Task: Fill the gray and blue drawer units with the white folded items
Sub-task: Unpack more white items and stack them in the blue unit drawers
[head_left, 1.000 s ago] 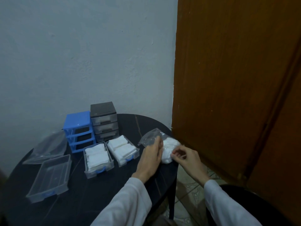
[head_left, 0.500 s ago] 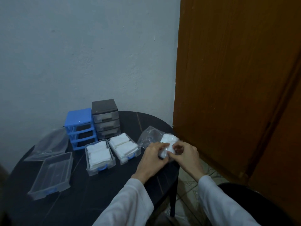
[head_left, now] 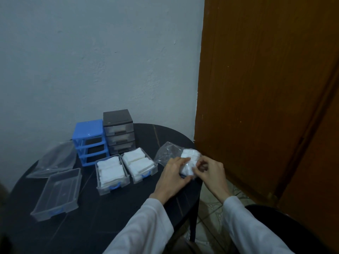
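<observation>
Both hands are gripping a clear bag of white folded items (head_left: 189, 163) at the right edge of the dark surface (head_left: 113, 215): the left hand (head_left: 172, 177) is curling round its near side, the right hand (head_left: 211, 171) pinching the plastic. Two filled drawers (head_left: 111, 172) (pulled out) are lying before the blue unit (head_left: 89, 142) and gray unit (head_left: 119, 132).

Dark round table (head_left: 113, 226) — drawer units (head_left: 104, 138), clear drawers (head_left: 126, 171), plastic bags (head_left: 53, 160).

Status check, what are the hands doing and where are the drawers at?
Both hands, left and right, gripping bagged white stack. Two drawers filled, one drawer empty. Nothing blocking.
</observation>
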A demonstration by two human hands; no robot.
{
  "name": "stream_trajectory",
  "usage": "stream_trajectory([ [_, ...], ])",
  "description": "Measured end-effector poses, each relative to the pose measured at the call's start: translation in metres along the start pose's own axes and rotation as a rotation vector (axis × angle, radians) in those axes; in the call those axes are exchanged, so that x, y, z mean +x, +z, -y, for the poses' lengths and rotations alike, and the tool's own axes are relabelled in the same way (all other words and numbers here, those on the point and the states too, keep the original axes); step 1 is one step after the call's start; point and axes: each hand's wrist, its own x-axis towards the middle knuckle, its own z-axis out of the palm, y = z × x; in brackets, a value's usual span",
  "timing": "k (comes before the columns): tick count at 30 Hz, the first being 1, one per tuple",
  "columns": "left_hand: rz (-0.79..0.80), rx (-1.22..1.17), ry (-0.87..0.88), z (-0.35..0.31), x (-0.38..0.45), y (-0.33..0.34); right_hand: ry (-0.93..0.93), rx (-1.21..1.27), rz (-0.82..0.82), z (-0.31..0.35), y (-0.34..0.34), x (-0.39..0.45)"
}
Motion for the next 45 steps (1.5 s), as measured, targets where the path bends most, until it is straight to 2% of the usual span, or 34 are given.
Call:
stream_trajectory([
  [5, 0.014, 0.0, -0.005, 0.0, 0.001, -0.001, -0.019, -0.116, -0.005, 0.004, 0.006, 0.004],
  [11, 0.0, 0.013, -0.01, 0.002, 0.004, -0.004, 0.04, 0.167, 0.102, 0.005, -0.006, 0.002],
  [16, 0.015, 0.014, -0.01, 0.002, 0.006, -0.002, 0.118, 0.334, 0.128, -0.002, -0.014, -0.005],
  [23, 0.013, -0.014, -0.011, 0.001, 0.005, 0.0, 0.093, 0.315, 0.1, -0.009, -0.013, -0.003],
  [28, 0.007, -0.012, -0.019, 0.005, 0.003, 0.004, 0.078, 0.15, 0.073, -0.006, -0.009, 0.004],
  [33, -0.009, -0.021, -0.013, 0.007, 0.005, 0.004, 0.024, 0.191, 0.074, -0.007, -0.014, 0.0],
  [38, -0.011, -0.035, -0.025, 0.006, 0.006, 0.001, 0.138, 0.37, 0.063, -0.011, -0.024, 0.0],
  [45, -0.047, -0.029, -0.002, -0.004, 0.004, -0.002, 0.221, 0.484, 0.026, -0.008, -0.033, 0.005],
])
